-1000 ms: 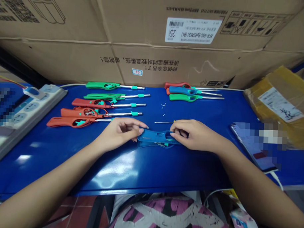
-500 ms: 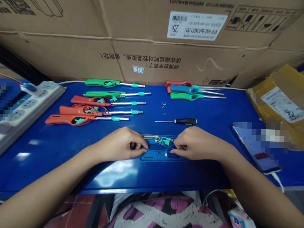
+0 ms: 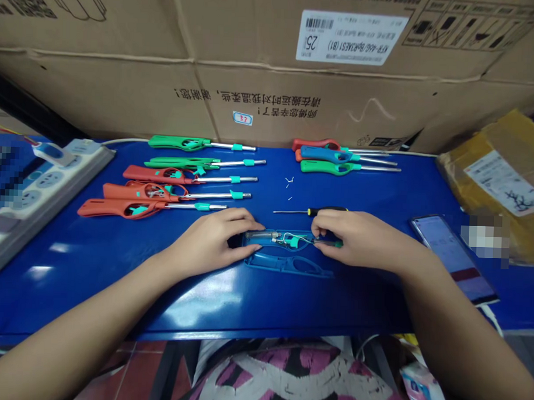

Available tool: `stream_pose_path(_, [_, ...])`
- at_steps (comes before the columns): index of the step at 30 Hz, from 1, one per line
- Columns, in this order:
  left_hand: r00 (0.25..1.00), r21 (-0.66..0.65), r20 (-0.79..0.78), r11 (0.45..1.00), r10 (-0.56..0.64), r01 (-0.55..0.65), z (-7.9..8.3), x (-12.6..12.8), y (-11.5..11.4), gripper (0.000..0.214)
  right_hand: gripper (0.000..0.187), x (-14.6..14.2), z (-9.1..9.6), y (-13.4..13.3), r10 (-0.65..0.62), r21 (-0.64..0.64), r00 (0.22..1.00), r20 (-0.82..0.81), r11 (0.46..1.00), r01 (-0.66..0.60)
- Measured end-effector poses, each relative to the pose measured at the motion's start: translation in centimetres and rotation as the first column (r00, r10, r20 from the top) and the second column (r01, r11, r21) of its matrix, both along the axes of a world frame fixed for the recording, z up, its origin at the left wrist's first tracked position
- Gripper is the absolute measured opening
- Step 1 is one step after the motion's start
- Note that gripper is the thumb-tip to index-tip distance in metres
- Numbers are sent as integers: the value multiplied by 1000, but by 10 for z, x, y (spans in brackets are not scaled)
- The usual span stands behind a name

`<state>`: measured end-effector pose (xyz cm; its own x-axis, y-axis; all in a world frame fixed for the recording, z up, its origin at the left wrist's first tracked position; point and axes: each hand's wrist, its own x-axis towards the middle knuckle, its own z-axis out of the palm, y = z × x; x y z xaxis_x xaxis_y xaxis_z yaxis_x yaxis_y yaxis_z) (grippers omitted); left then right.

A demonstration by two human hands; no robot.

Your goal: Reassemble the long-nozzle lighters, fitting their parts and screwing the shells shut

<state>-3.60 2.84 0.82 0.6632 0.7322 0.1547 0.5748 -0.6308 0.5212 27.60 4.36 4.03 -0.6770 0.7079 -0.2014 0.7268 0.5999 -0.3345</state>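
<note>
An opened blue gas lighter (image 3: 272, 244) lies between my hands, its clear fuel tube, white wires and green trigger (image 3: 294, 242) exposed. My left hand (image 3: 213, 238) grips its left end between thumb and fingers. At the other end my right hand (image 3: 357, 237) is closed in a pinch by the lighter's barrel; the fingertips partly hide what they hold. The loose blue shell half (image 3: 271, 263) rests on the table just nearer to me. Behind my right hand lies a black and yellow screwdriver (image 3: 293, 212), its handle partly covered.
Several green and red lighters (image 3: 118, 207) lie in a row at left, and more lighters (image 3: 323, 166) lie at the back right. Small screws (image 3: 289, 180) sit mid-table. A power strip (image 3: 52, 184), a phone (image 3: 453, 259), a taped parcel (image 3: 499, 190) and a large carton (image 3: 253, 83) surround them.
The loose blue shell half now lies apart, nearer to me. Both hands have moved slightly away from me onto the lighter's two ends, my right hand now partly covering the screwdriver handle.
</note>
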Motion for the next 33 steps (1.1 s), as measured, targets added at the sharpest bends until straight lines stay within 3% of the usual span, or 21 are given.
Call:
stream_pose_path(4, [996, 45, 39, 996, 76, -78, -6, 0, 1, 28, 7, -4, -7, 2, -12, 94, 1000, 10, 995, 11])
stream_pose_path(10, [991, 35, 76, 993, 111, -114, -9, 1, 0, 20, 9, -3, -9, 1, 4, 122, 999, -36, 993, 1])
stream_pose_path(15, [989, 22, 93, 993, 115, -118, -7, 2, -1, 18, 9, -2, 2, -3, 40, 72, 982, -185, 997, -28])
stream_pose_path(20, [988, -8, 87, 992, 128, -128, -8, 5, 1, 15, 7, -5, 1, -4, 93, 18, 981, -168, 996, -91])
stream_pose_path(24, [988, -30, 88, 992, 124, -122, -9, 5, 2, 14, 14, -11, -11, -2, 45, 112, 980, -194, 993, -24])
stream_pose_path(27, [984, -17, 123, 991, 130, -129, -7, 5, 2, 14, 17, -16, -20, -1, 35, 172, 992, -120, 985, -14])
stream_pose_path(33, [972, 0, 197, 992, 126, -129, -4, 5, -1, 13, 17, -17, -21, -1, 19, 263, 994, -110, 965, 10])
